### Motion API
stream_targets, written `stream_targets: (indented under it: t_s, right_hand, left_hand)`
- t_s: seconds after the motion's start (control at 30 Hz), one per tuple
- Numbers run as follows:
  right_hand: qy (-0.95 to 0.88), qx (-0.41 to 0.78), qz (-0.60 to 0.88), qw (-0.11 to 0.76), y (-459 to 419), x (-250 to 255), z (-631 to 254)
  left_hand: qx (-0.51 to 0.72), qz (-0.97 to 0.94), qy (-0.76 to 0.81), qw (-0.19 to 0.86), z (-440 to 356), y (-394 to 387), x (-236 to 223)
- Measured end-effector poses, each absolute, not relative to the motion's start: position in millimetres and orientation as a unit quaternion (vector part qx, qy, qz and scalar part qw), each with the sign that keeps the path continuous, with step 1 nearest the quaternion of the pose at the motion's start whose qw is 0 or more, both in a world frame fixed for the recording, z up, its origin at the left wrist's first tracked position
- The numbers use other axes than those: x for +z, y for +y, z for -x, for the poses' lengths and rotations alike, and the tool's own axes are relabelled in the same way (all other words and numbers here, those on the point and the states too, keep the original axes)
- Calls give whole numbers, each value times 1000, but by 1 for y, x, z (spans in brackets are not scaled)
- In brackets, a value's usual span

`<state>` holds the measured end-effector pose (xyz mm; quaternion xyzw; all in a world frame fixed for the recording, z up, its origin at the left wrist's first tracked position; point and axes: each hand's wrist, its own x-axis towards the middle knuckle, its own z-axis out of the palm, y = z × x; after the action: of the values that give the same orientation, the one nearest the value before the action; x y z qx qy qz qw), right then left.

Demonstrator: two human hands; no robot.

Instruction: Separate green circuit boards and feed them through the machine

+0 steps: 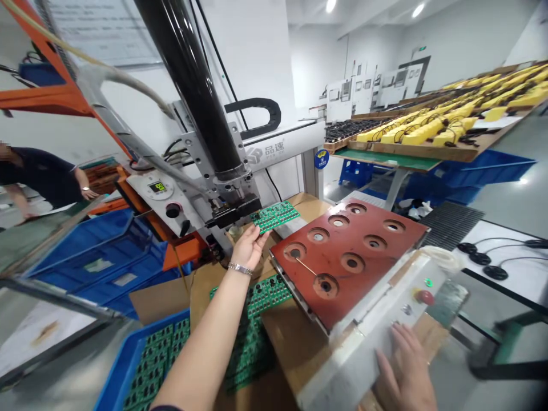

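A green circuit board panel (278,217) is pinched at its near edge by my left hand (249,246), held beside the machine head and the far left corner of the red plate. My right hand (406,371) lies on the white control box (349,365), its thumb and fingers apart and holding nothing. Its fingertips are just below a silver button (406,310), and I cannot tell if they press anything. Between my hands sits the red fixture plate (312,240) with several round recesses. A thin stick (306,265) lies across two of them.
More green boards (269,297) lie under my left forearm, with others in a blue tray (112,357). A black tube (192,80) and machine head (233,208) stand beyond my left hand. A red stop button (424,296) tops the box. A co-worker (43,174) leans at far left.
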<state>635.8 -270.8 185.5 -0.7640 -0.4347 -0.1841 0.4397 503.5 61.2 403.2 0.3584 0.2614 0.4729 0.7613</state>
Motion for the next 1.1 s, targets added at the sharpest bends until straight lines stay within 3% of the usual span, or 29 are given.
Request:
stream_targets:
  t_s: [1.1]
  right_hand:
    - [-422, -189, 770, 440, -270, 186, -632]
  left_hand:
    - [482, -350, 287, 750, -490, 55, 398]
